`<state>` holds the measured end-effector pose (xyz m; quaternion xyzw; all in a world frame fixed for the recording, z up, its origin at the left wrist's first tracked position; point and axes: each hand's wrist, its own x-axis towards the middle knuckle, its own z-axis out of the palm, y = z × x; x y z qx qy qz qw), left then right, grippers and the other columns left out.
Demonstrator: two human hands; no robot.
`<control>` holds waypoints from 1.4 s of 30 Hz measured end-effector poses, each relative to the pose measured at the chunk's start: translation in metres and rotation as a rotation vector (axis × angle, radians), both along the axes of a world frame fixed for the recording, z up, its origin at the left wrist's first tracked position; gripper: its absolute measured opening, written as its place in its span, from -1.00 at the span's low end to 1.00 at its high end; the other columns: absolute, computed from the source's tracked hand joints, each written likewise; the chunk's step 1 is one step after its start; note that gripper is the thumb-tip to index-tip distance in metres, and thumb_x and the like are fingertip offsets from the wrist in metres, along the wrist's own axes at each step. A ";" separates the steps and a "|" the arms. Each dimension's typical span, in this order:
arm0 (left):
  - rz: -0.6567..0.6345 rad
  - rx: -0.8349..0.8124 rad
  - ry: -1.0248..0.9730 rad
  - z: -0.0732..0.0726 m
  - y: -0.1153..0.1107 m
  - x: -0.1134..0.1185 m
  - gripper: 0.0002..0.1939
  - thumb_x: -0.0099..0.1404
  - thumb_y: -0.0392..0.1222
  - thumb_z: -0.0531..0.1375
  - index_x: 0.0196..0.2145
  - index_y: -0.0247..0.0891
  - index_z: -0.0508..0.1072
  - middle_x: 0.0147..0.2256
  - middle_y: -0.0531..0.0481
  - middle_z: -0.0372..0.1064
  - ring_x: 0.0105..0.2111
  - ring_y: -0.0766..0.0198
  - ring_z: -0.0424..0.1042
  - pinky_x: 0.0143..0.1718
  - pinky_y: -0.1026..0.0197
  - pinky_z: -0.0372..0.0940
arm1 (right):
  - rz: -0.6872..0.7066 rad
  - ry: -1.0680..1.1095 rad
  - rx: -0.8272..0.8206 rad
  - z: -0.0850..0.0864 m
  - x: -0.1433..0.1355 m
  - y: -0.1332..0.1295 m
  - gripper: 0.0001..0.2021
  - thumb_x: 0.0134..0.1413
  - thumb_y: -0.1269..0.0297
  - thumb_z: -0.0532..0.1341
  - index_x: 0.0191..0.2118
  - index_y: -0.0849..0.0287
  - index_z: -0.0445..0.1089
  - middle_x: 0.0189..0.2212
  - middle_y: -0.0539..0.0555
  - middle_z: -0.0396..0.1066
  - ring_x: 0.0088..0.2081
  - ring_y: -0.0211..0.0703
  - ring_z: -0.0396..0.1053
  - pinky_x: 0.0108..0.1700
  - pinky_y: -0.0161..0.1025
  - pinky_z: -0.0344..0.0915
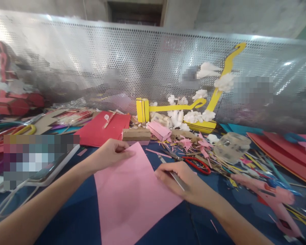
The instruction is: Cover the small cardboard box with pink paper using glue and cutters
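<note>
A sheet of pink paper (132, 197) stands slightly raised over the blue table in front of me. My left hand (116, 153) is closed on its upper left edge, thumb over the top. At the paper's right edge is my right hand (181, 180), fingers curled, with a slim pale pen-like tool (177, 179) lodged between them, its thin end pointing away from me. The thumb and forefinger of that hand also meet the paper's edge. Just beyond it lie red-handled scissors (197, 165), partly among scraps.
A phone-like device (56, 166) with a cable lies left; a pink glue gun (270, 197) lies right. Behind are red sheets (104, 129), a cardboard block (136, 134), a pink-wrapped block (159, 131), yellow models with white tufts (142, 110) and a perforated metal panel (132, 54).
</note>
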<state>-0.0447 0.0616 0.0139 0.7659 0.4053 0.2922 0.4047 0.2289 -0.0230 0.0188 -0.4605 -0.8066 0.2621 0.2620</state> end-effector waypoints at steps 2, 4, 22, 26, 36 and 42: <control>-0.098 0.003 0.012 0.003 -0.003 0.001 -0.49 0.36 0.07 0.28 -0.58 -0.23 0.18 -0.57 0.19 -0.07 -0.57 0.43 -0.05 -0.56 0.29 -0.12 | -0.026 0.169 -0.068 -0.003 0.001 0.003 -0.67 0.44 0.08 0.13 -0.22 0.15 0.56 -0.30 0.06 0.56 -0.28 -0.13 0.49 -0.26 -0.23 0.36; -0.230 -0.028 0.045 0.005 -0.008 0.004 -0.53 0.38 0.06 0.25 -0.55 -0.24 0.23 -0.54 0.17 -0.02 -0.54 0.41 -0.01 -0.54 0.29 -0.07 | -0.048 0.420 -0.185 -0.009 -0.003 0.005 -0.70 0.41 0.04 0.19 0.01 0.10 0.54 -0.10 0.12 0.57 -0.09 -0.06 0.54 -0.04 -0.12 0.46; -0.307 0.037 0.115 0.005 -0.025 0.017 -0.74 0.41 -0.05 0.21 -0.30 -0.25 0.61 -0.41 0.04 0.48 -0.42 0.32 0.32 -0.40 0.29 0.21 | -0.066 0.582 -0.301 -0.021 -0.027 0.004 -0.73 0.20 0.04 0.36 -0.26 0.16 0.50 -0.41 -0.03 0.37 -0.37 -0.23 0.28 -0.30 -0.29 0.23; -0.259 0.084 0.125 0.004 -0.028 0.025 -0.74 0.43 -0.11 0.16 -0.33 -0.25 0.58 -0.40 0.04 0.51 -0.41 0.30 0.37 -0.38 0.29 0.24 | -0.085 0.473 -0.226 -0.019 -0.027 0.005 -0.74 0.26 0.05 0.29 -0.27 0.16 0.46 -0.46 -0.05 0.33 -0.42 -0.23 0.26 -0.36 -0.28 0.20; 0.460 0.480 0.750 0.026 -0.044 -0.074 -0.50 0.39 0.18 0.18 0.15 -0.13 0.47 0.10 -0.21 0.53 0.07 -0.21 0.51 -0.01 -0.01 0.34 | -0.092 0.333 -0.042 -0.024 -0.019 0.004 -0.76 0.36 0.10 0.19 -0.27 0.13 0.41 -0.47 -0.02 0.40 -0.42 -0.18 0.36 -0.35 -0.26 0.29; 0.619 0.384 0.958 0.026 -0.051 -0.145 -0.32 0.38 0.15 0.19 0.35 -0.17 0.24 0.06 -0.22 0.53 0.01 -0.35 0.53 -0.16 -0.04 0.40 | -0.090 0.340 -0.006 -0.023 -0.020 0.003 -0.74 0.37 0.07 0.19 -0.29 0.12 0.41 -0.47 -0.02 0.40 -0.41 -0.16 0.36 -0.34 -0.25 0.29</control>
